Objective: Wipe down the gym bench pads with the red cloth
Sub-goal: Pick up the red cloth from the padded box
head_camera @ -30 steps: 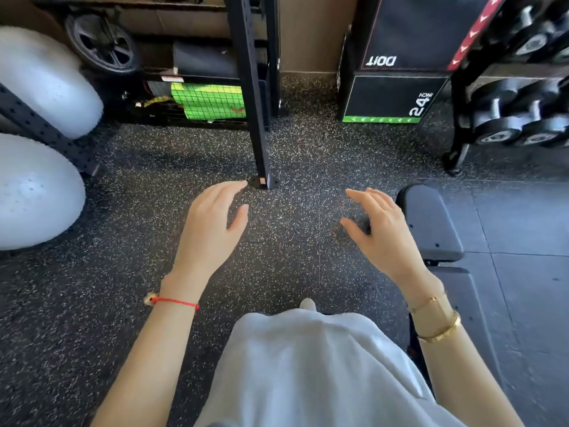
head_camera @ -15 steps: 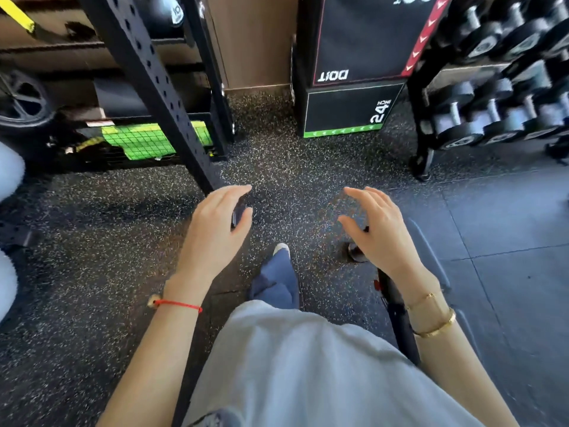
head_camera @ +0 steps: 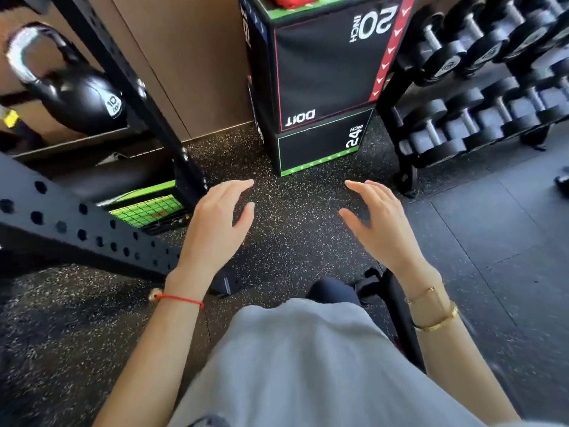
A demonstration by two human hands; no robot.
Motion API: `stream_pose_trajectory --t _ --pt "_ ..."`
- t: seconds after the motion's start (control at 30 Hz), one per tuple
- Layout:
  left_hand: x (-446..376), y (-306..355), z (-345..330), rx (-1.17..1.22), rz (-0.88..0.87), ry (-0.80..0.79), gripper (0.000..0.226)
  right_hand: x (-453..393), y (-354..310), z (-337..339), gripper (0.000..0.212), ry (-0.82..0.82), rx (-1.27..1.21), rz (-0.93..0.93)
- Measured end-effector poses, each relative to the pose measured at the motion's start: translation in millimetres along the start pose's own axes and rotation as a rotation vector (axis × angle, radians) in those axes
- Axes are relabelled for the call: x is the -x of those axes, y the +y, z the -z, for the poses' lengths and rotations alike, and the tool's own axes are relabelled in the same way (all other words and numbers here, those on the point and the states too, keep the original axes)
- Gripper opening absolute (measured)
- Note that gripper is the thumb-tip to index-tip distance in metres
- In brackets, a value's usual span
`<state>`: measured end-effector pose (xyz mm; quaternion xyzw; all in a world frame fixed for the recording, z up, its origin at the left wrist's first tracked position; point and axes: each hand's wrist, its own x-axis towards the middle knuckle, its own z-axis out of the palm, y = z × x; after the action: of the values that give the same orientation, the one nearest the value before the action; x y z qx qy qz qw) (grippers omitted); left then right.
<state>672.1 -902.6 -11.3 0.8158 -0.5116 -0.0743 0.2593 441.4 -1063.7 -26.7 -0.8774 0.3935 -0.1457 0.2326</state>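
Observation:
The red cloth (head_camera: 292, 0) lies bunched on top of the black plyo box (head_camera: 323, 72) at the top edge of the view, only partly in frame. My left hand (head_camera: 215, 223) and my right hand (head_camera: 375, 223) hover over the speckled floor in front of the box, fingers relaxed and holding nothing. Only a black frame bar of the gym bench (head_camera: 400, 318) shows under my right forearm; its pads are out of view.
A black perforated rack beam (head_camera: 92, 223) and upright (head_camera: 132, 87) stand to the left, with a kettlebell (head_camera: 80, 100) on a shelf. A dumbbell rack (head_camera: 480, 97) fills the right. A green mat (head_camera: 144, 211) lies under the rack.
The view has tilted up and moved closer to the plyo box, so the red cloth on its top now shows. The bench pad has left the view. Both hands stay empty.

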Motion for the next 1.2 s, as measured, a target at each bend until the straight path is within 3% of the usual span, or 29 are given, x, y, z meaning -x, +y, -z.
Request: stream_pose_trajectory --t 0.33,0.73,1.2 --pt "-170 -7 -46 0.005 -0.016 -0.006 0.039 -155 60 2 0.049 0.001 -0.021 -0.049" --pt "-428 27 -95 0.019 0.021 0.08 0.038 -428 146 57 0.047 -0.001 0.004 0.064" --pt "-592 -6 -109 -0.01 0.113 0.155 0.038 -626 168 47 0.045 -0.05 -0.045 0.156"
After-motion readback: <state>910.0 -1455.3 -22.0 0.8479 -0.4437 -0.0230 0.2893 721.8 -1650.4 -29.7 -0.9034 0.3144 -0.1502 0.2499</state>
